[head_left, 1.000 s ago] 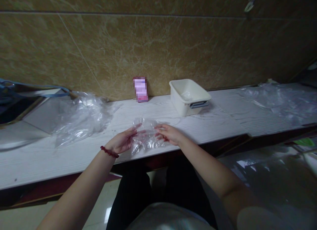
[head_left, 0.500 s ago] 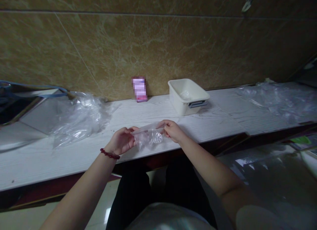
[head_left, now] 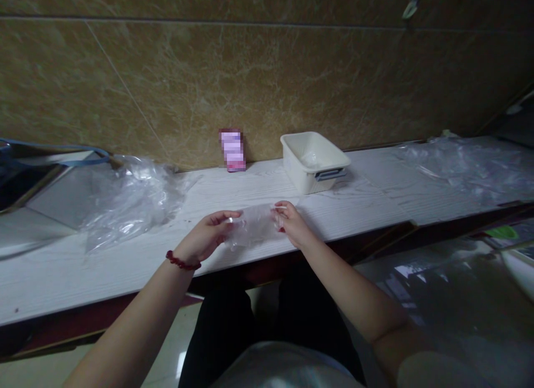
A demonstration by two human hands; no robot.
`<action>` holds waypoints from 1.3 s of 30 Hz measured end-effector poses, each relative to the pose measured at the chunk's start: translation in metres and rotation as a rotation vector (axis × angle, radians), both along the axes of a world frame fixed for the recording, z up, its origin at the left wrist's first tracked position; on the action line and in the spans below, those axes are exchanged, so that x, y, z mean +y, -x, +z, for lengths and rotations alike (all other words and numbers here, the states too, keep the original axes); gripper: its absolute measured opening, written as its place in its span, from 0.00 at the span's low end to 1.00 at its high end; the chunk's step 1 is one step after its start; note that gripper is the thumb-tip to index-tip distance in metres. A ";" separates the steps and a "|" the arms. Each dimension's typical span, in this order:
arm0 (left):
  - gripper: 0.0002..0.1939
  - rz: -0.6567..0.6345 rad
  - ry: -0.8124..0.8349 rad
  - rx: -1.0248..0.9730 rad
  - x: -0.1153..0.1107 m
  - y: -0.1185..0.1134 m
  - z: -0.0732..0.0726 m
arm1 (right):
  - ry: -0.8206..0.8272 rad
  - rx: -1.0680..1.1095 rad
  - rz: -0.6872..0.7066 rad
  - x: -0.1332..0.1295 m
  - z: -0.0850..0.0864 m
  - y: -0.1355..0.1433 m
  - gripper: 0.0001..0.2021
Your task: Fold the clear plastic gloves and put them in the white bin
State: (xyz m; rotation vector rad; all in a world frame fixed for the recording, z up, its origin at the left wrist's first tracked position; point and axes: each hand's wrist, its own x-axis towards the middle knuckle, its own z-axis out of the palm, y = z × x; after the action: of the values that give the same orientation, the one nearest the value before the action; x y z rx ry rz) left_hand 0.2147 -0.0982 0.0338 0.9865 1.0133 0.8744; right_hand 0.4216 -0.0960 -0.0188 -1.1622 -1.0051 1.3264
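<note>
Above the white surface (head_left: 125, 265): left hand (head_left: 206, 239) and right hand (head_left: 292, 224) are pinching opposite ends of one clear plastic bag (head_left: 253, 231).

Packing workbench (head_left: 375, 204), plastic bags (head_left: 129, 201), tiled wall (head_left: 250, 76)

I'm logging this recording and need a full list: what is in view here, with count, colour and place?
small plastic bag: 1, clear, held between both hands over the table's front edge
crumpled plastic heap: 1, clear, on the table at left
plastic sheets: count unclear, clear, on the table at far right
tub: 1, cream-white, on the table by the wall, right of centre
small box: 1, pink, blurred, standing against the wall
table: 1, white wood-grain, along the tiled wall
left hand: 1, red bead bracelet on wrist, grip on the bag's left end
right hand: 1, grip on the bag's right end
</note>
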 end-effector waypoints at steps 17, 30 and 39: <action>0.19 -0.006 -0.040 0.008 -0.008 -0.002 0.013 | 0.125 0.096 0.111 -0.035 0.002 0.019 0.16; 0.23 -0.182 0.013 0.086 -0.009 0.005 0.016 | -0.019 -0.233 0.013 -0.030 0.001 0.008 0.11; 0.24 -0.280 0.008 0.113 -0.005 0.011 0.012 | 0.040 0.185 0.083 -0.031 -0.007 0.016 0.15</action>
State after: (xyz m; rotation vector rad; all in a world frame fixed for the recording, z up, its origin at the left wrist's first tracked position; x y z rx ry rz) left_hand 0.2034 -0.1033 0.0462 1.1496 0.9447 0.5879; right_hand 0.4059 -0.1270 -0.0257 -1.0163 -0.9036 1.4965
